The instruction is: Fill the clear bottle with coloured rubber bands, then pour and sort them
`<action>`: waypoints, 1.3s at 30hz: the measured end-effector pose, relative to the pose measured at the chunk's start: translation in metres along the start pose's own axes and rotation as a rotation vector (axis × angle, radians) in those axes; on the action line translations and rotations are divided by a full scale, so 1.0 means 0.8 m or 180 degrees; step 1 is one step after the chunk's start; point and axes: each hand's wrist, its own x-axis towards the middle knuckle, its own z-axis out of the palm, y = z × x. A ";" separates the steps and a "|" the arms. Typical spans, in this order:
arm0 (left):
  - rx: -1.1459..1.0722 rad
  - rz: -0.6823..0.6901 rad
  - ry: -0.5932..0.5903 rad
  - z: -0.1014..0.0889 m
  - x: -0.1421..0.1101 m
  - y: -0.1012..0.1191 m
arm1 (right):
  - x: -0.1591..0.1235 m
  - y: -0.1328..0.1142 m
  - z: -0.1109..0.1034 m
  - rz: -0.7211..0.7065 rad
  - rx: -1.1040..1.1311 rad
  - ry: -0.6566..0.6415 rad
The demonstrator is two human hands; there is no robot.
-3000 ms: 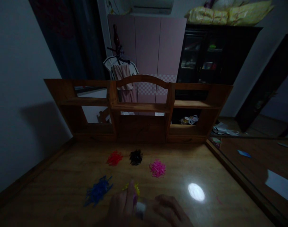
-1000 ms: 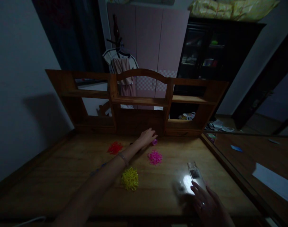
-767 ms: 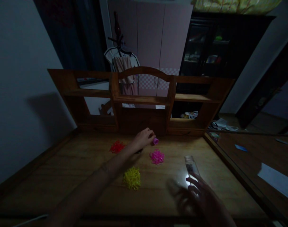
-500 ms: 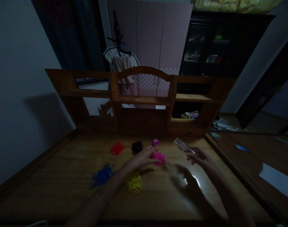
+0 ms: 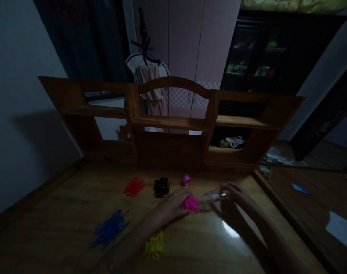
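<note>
My left hand [image 5: 172, 205] reaches in from the left, thumb and fingers curved round a bundle of thin pink strips [image 5: 191, 204] on the wooden tabletop. A clear bottle [image 5: 212, 197] lies almost level in my right hand [image 5: 236, 195], whose fingers grip its right end. The bottle's left end points at the pink strips, close beside them. Just behind the pink bundle sits a small pink cap [image 5: 186, 179]. Near my left forearm are piles of black strips [image 5: 161, 187], red strips [image 5: 134, 187], blue strips [image 5: 110, 229] and yellow strips [image 5: 154, 246].
A wooden shelf unit [image 5: 170, 122] rises along the back of the table [image 5: 62, 213]. A raised wooden edge [image 5: 284, 213] borders the right side. Beyond it lie a white paper [image 5: 341, 226] and a blue card [image 5: 300, 188] on another brown surface.
My right hand has lowered and turned the bottle, bringing its end beside the pink strips. My left fingers have closed further round the bundle. The camera view has shifted slightly.
</note>
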 end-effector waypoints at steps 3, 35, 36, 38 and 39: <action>0.0097 0.0092 0.0057 -0.003 -0.001 0.005 | 0.000 0.002 0.003 0.0147 -0.0171 -0.0041; -0.0839 -0.0793 0.0441 0.009 0.003 -0.010 | -0.015 -0.002 0.072 -0.0538 -0.0917 0.0523; -0.0921 -0.0845 0.0478 0.009 0.004 -0.009 | -0.016 -0.003 0.074 -0.0545 -0.0902 0.0521; -0.1101 -0.0979 0.0559 0.009 0.005 -0.006 | -0.017 -0.003 0.076 -0.0531 -0.0865 0.0540; -0.1181 -0.1060 0.0595 0.008 0.006 -0.005 | -0.017 -0.003 0.077 -0.0501 -0.0837 0.0543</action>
